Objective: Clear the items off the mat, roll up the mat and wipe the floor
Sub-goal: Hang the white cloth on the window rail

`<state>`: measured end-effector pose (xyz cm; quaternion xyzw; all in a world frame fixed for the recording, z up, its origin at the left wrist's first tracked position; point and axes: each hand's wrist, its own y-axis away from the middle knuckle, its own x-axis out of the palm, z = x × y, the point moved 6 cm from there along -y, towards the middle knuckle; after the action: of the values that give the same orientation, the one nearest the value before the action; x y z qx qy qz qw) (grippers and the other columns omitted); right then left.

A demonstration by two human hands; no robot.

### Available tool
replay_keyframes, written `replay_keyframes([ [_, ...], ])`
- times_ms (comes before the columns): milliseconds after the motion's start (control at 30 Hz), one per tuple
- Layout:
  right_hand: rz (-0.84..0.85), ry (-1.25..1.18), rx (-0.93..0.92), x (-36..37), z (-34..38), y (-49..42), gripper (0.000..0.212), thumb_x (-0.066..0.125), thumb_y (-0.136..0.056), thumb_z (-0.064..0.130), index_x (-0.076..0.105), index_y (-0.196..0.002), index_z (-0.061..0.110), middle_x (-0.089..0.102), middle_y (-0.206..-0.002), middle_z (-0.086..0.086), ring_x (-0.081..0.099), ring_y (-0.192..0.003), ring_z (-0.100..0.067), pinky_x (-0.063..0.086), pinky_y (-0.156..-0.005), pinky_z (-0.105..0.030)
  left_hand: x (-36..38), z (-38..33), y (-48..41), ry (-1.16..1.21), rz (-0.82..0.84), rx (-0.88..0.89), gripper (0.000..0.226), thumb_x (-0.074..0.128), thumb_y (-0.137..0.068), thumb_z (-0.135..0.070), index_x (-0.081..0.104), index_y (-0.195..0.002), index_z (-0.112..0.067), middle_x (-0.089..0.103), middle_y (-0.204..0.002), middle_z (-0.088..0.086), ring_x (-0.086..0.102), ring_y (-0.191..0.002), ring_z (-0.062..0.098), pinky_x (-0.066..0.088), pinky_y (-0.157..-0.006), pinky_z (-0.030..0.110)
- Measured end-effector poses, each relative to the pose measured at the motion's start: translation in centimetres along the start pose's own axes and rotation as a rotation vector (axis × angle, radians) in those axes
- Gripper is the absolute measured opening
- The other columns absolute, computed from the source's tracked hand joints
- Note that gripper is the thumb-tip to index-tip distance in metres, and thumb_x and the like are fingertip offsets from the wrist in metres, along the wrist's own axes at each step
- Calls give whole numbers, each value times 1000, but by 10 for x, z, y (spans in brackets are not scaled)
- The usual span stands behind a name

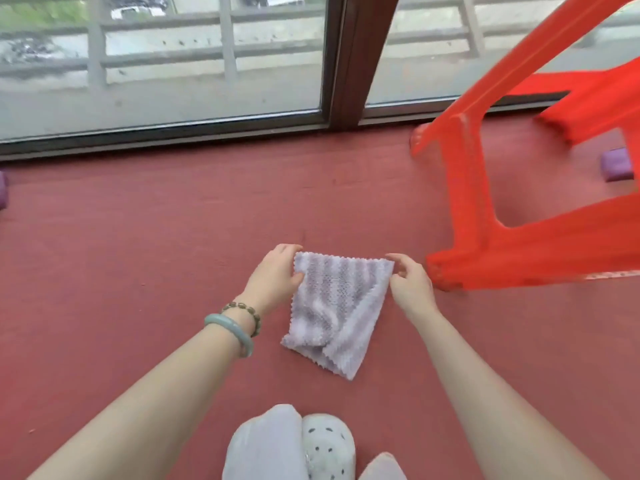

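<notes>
Now, cloth (337,306): I see top edge running left-right.
Fingers: left hand (275,275), right hand (410,285) each pinch a corner.

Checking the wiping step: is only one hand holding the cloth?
No, the left hand and the right hand each hold an upper corner of the cloth.

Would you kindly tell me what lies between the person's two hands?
In the head view, the lilac cloth spans the gap: the left hand holds its upper left corner, the right hand its upper right corner.
</notes>
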<state>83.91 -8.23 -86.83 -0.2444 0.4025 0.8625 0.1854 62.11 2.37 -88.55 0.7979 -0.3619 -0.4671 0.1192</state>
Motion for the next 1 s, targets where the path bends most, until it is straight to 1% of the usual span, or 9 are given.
replay_keyframes([
  [167, 102, 13, 76, 34, -25, -38, 57, 43, -70, 12, 60, -124, 16, 48, -135, -15, 41, -128, -24, 32, -108, -35, 38, 11, -30, -98, 74, 80, 62, 59, -88, -21, 33, -143, -10, 34, -146, 8, 34, -132, 24, 30, -109, 34],
  [267, 81, 23, 112, 35, -36, -47, 48, 46, -81, 1, 56, -127, 1, 49, -138, -18, 41, -132, -27, 31, -106, -31, 47, 16, -39, -134, 37, 91, 44, 60, -85, -16, 50, -127, -6, 43, -134, 11, 38, -123, 27, 36, -103, 36],
  [367, 34, -29, 114, 23, -40, -44, 45, 50, -82, -1, 58, -126, 3, 57, -131, -12, 53, -117, -19, 37, -95, -27, 45, 14, -32, -190, -38, 103, 12, 58, -82, -6, 58, -92, -1, 51, -108, 12, 44, -104, 29, 44, -84, 42],
  [467, -69, -110, 50, -4, -20, -23, 29, 58, -81, 2, 70, -107, 4, 70, -106, -11, 60, -95, -14, 42, -83, -24, 21, 5, -11, -178, -32, 67, 6, 56, -84, -11, 53, -86, -6, 52, -94, 5, 46, -92, 24, 43, -73, 40],
  [633, -143, -284, -38, -60, 47, 44, 17, 63, -78, -5, 72, -84, 7, 69, -81, -4, 61, -72, 3, 44, -68, -11, -64, -18, 53, -49, -26, -54, 24, 63, -81, -17, 41, -72, -17, 45, -64, -6, 44, -70, 24, 29, -58, 33],
  [733, -176, -329, -69, -97, 97, 99, 22, 63, -77, -10, 65, -93, 5, 61, -68, 3, 55, -53, 9, 42, -57, -7, -132, -43, 103, 48, -34, -79, 28, 66, -79, -15, 43, -67, -23, 48, -60, -9, 46, -67, 22, 33, -58, 33],
  [800, -183, -344, -81, -125, 136, 139, 29, 60, -77, -11, 58, -98, 8, 58, -63, 2, 53, -48, 6, 40, -53, -6, -186, -65, 140, 87, -55, -71, 13, 67, -79, -13, 55, -75, -18, 58, -66, -5, 52, -70, 22, 40, -64, 33],
  [900, -128, -361, -143, -170, 199, 201, 30, 60, -78, -10, 61, -99, 11, 58, -64, 3, 52, -49, 7, 40, -55, -5, -273, -103, 201, 133, -108, -33, 9, 68, -80, -12, 63, -79, -20, 66, -71, -6, 59, -71, 12, 44, -67, 24],
  [1000, -78, -404, -232, -224, 269, 265, 23, 64, -80, -7, 68, -88, 14, 66, -71, 9, 59, -62, 6, 45, -62, -7, -361, -147, 268, 170, -174, -4, 20, 69, -81, -7, 65, -77, -27, 65, -71, -27, 58, -68, -7, 40, -63, 7],
])
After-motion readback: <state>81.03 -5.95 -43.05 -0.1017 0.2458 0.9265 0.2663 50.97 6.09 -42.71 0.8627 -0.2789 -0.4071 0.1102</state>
